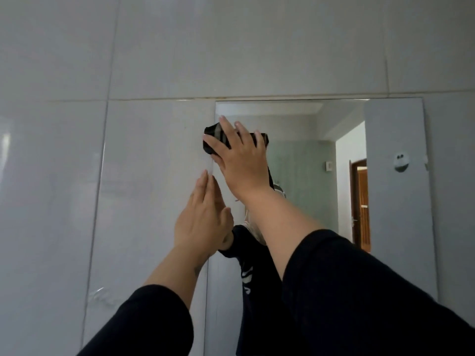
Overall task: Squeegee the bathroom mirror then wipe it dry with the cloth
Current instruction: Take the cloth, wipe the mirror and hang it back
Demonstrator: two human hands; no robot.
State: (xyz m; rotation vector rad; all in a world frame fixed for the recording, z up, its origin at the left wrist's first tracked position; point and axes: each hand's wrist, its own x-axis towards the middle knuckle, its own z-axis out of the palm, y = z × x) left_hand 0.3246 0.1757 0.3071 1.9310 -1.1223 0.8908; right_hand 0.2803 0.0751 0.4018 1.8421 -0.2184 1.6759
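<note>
The wall mirror [401, 227] fills the middle and right of the head view, its top edge under a tile seam. My right hand [240, 152] presses a dark striped cloth [214, 138] flat against the glass near the mirror's upper middle. My left hand [203, 214] rests lower and to the left, fingers straight and together, its palm against the mirror and holding nothing. Both forearms reach up in dark sleeves. No squeegee is in view.
Pale glossy wall tiles [231, 47] surround the mirror. The glass reflects a wooden door [361, 204], a wall switch [328, 165] and my own arms. A small white wall fitting [400, 162] shows in the mirror's right part.
</note>
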